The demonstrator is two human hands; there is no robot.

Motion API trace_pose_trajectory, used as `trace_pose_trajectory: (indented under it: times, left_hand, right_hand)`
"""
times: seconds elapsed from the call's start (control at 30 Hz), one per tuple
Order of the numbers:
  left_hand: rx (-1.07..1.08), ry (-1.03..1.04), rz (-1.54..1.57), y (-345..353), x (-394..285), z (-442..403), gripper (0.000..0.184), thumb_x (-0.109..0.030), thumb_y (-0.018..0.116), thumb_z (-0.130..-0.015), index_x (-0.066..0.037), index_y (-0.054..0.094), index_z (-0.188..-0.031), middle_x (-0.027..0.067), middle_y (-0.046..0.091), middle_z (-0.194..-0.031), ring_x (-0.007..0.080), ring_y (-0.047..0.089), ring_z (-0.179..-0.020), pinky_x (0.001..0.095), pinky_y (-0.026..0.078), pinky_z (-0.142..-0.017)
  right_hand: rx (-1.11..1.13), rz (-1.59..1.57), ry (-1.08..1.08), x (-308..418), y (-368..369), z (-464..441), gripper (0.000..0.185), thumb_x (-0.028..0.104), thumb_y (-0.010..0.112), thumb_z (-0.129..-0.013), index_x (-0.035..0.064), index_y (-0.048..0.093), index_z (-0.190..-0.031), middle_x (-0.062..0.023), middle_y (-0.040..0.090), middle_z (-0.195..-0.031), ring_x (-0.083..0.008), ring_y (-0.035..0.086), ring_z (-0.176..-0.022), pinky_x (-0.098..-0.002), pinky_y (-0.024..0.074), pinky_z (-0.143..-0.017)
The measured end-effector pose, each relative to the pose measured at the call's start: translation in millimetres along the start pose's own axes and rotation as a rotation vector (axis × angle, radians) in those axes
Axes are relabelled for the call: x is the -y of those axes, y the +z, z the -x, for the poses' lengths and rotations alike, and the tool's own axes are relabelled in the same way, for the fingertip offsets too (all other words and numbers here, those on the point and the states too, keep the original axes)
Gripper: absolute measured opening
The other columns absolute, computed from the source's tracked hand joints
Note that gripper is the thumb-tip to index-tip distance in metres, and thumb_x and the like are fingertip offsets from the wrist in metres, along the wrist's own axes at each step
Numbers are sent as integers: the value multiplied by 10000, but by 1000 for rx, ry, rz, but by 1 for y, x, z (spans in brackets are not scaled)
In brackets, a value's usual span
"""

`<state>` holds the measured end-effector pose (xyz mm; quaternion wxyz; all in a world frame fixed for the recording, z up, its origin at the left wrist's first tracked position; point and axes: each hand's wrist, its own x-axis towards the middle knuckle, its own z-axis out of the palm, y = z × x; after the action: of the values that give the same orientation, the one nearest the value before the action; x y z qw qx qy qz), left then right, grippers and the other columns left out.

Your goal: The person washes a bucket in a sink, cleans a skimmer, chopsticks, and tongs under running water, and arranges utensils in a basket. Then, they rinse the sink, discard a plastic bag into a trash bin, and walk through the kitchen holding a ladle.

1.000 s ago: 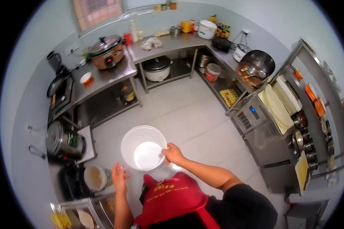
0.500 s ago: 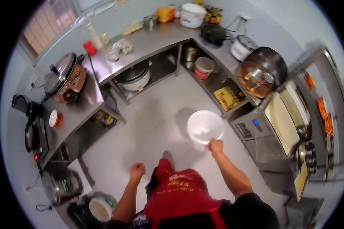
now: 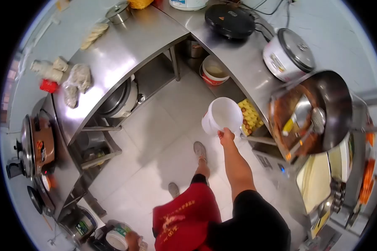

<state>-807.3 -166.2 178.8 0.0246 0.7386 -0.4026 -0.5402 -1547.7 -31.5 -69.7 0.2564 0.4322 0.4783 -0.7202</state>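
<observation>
My right hand (image 3: pixel 225 135) is closed on the near rim of a white plastic bucket (image 3: pixel 211 121), which hangs over the floor. The bucket tilts so that its pale inside shows, and I make out nothing in it. Low in the view, my left hand (image 3: pixel 132 240) is beside a white tub (image 3: pixel 117 237) with green print. Its fingers are too small and blurred to read, and I cannot tell whether it touches the tub.
Steel counters (image 3: pixel 138 37) curve around the tiled floor (image 3: pixel 155 117). On the right counter stand a black round appliance (image 3: pixel 229 21), a rice cooker (image 3: pixel 287 54) and a large wok (image 3: pixel 337 108) with ladles. A shelf below holds an egg tray (image 3: pixel 250 115) and another bucket (image 3: pixel 215 69).
The view has moved toward the counters, and the bucket, still in my right hand, is nearer the egg tray shelf. My left hand has gone down and left to the tub.
</observation>
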Motion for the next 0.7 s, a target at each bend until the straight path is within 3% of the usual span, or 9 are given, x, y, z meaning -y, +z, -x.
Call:
trace_pose_trajectory:
  times: [0.1, 0.37, 0.53, 0.57, 0.6, 0.63, 0.67, 0.7]
  left_hand:
    - [-72, -399, -210, 52, -12, 43, 129, -131, 583, -844, -22, 596, -912, 72, 595, -739, 183, 600, -651, 290, 503, -540]
    - [-79, -476, -261, 141, -102, 56, 164, -133, 560, -875, -28, 580, -999, 83, 606, -844, 199, 576, -654, 312, 501, -558]
    - [3, -432, -408, 172, -90, 65, 191, -134, 546, -894, -32, 571, -1054, 91, 612, -910, 209, 561, -655, 326, 499, -569]
    - [-124, -491, -51, 199, -109, 75, 219, -126, 540, -896, -28, 545, -1092, 92, 602, -916, 194, 567, -675, 309, 509, -569]
    - [-128, -498, -42, 198, -103, 78, 219, -126, 540, -896, -28, 545, -1092, 92, 602, -916, 194, 567, -675, 309, 509, -569]
    - [-80, -516, -113, 197, -91, 78, 248, -125, 538, -897, -29, 531, -1126, 90, 593, -904, 193, 564, -695, 307, 512, -580]
    - [-32, -532, -179, 195, -76, 82, 279, -123, 536, -899, -29, 516, -1160, 89, 585, -892, 191, 562, -715, 305, 514, -592]
    - [-132, -494, -134, 197, -59, 88, 230, -149, 577, -862, 1, 562, -1034, 107, 611, -789, 214, 627, -677, 323, 542, -575]
  right_hand:
    - [-118, -155, -1, 26, 61, -94, 258, 54, 551, -859, 29, 482, -1106, -157, 563, -972, -307, 595, -718, -350, 585, -585]
    - [-149, -381, -63, 57, 109, -270, 336, 122, 487, -929, 24, 415, -1242, -187, 517, -1123, -322, 561, -956, -378, 578, -745]
    - [23, -285, 128, 54, 97, -317, 340, 223, 463, -948, -21, 433, -1184, -177, 549, -1029, -292, 577, -877, -395, 558, -760]
    - [76, -213, 148, 59, 99, -299, 351, 242, 477, -946, -32, 431, -1160, -175, 552, -1023, -286, 578, -881, -397, 554, -752]
    - [137, -140, 166, 61, 98, -293, 366, 260, 490, -944, -44, 428, -1137, -173, 555, -1016, -279, 579, -884, -400, 550, -744]
    - [214, -64, 177, 55, 97, -280, 297, 248, 524, -926, -37, 484, -1002, -154, 583, -888, -254, 602, -765, -371, 550, -640]
    - [228, -49, 179, 41, 86, -273, 297, 248, 524, -926, -37, 484, -1002, -154, 583, -888, -254, 602, -765, -371, 550, -640]
    - [267, 206, 103, 22, 76, -266, 256, 243, 512, -927, -11, 509, -962, -142, 586, -812, -248, 604, -694, -349, 544, -592]
